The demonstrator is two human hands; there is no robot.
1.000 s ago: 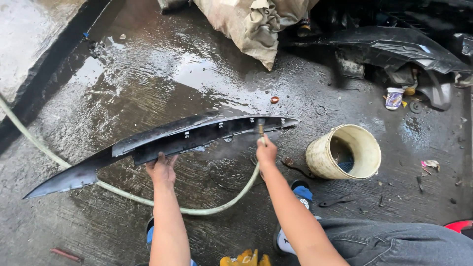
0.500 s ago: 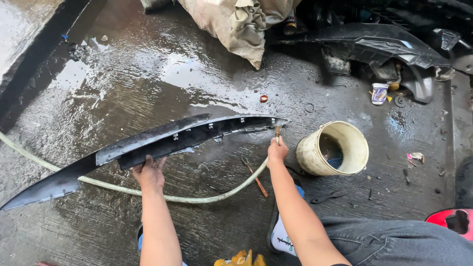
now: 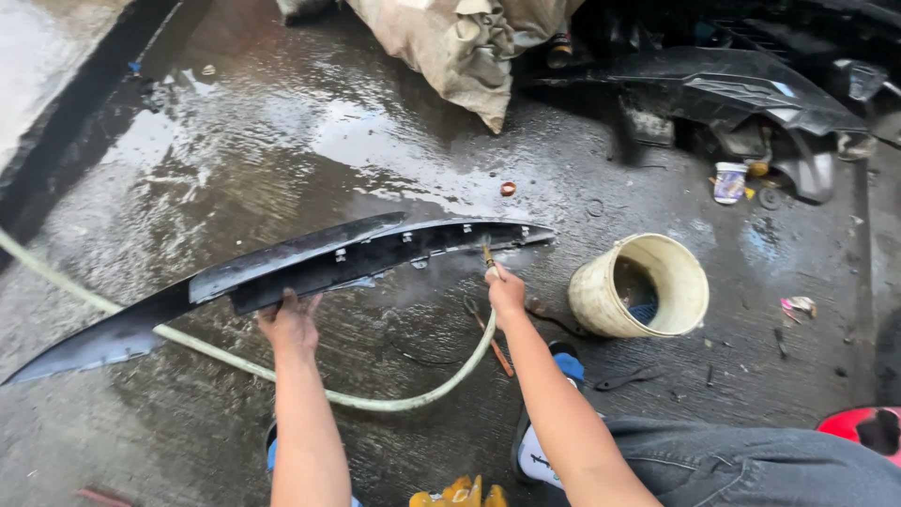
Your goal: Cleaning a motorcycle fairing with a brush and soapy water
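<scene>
Head view: the left hand [image 3: 289, 321] curls its fingers over the lower edge of the long black plastic car trim panel [image 3: 282, 268], lying on wet concrete. The right hand [image 3: 507, 291] closes around the pale green rubber hose [image 3: 413, 394], nozzle touching the panel beyond its fingertips.

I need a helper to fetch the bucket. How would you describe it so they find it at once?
Start at the long black car trim panel lying across the wet concrete floor. Just past its right tip, beside the right hand, a cream plastic bucket lies tipped on its side, mouth open. It is the only pale, round container that large.
</scene>
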